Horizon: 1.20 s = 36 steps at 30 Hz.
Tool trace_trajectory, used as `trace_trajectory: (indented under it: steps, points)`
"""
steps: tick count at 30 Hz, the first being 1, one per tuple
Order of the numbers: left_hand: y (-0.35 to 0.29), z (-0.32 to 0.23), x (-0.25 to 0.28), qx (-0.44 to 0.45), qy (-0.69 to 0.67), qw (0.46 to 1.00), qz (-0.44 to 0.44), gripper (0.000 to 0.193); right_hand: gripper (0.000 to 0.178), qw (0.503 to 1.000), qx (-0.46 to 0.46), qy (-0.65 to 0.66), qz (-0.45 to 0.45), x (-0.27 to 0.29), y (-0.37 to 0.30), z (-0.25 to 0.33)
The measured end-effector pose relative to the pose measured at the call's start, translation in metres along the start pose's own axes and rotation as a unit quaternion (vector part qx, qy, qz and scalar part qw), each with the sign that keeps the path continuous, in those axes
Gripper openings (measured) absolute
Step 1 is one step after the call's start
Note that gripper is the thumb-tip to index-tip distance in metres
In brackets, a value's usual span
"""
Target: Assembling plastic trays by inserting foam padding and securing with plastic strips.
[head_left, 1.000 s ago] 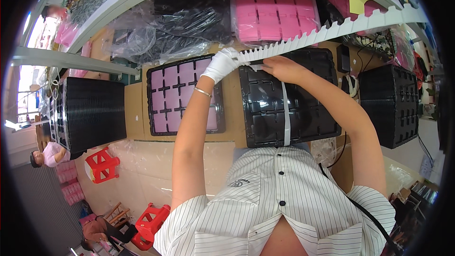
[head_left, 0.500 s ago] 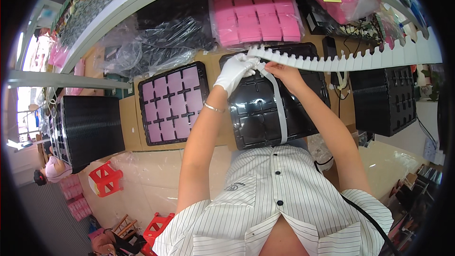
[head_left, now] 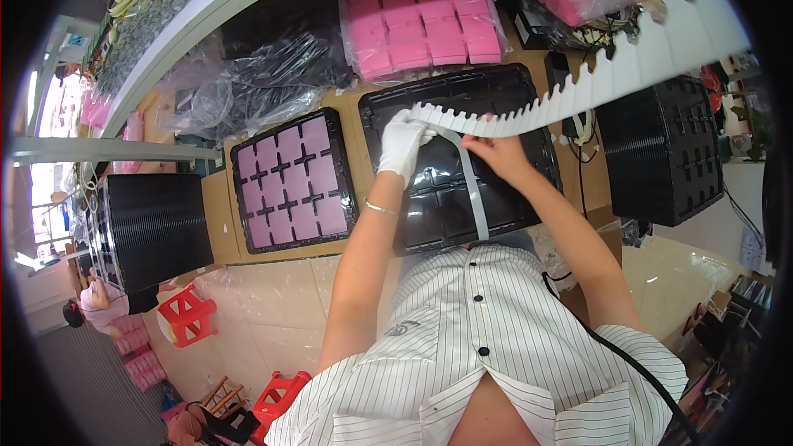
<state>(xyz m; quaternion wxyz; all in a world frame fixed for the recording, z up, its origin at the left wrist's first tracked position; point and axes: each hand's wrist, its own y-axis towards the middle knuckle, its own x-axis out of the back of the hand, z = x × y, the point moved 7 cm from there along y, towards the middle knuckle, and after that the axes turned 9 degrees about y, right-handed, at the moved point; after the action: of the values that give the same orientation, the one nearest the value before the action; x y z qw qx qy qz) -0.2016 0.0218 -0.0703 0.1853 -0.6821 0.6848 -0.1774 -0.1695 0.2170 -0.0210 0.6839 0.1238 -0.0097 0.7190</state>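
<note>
One narrow pale band (head_left: 474, 198) hangs over the black tray (head_left: 428, 216), apparently slack so its length stays clear. Above the tray's middle, the bare right hand (head_left: 505, 158) seems to pinch the band's upper part; the gloved left hand (head_left: 402, 149) pinches the notched white strip's end (head_left: 570, 107), probably steadying its long span rising rightward. A pink-filled tray (head_left: 339, 157) lies left of the black tray; wrapped pink foam (head_left: 425, 21), beyond it.

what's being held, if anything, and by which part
The left grip holds the white notched strip by its left end; whether the right grip holds anything cannot be told.
</note>
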Motion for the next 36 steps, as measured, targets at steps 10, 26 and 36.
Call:
trace_trajectory:
  steps: [10,26,36]
  points:
    - [-0.013,0.008,0.002,0.003,0.01,1.0,-0.006,0.011,0.012,0.924,0.032,-0.374,-0.068,0.1,0.091,-0.086]
    - [-0.022,0.007,-0.001,-0.023,0.021,0.999,-0.007,0.015,0.01,0.92,0.07,-0.377,-0.085,0.089,0.08,-0.087]
    - [-0.036,0.017,0.026,-0.026,0.005,0.999,-0.045,0.015,0.01,0.941,0.089,-0.31,-0.107,0.105,0.075,-0.091]
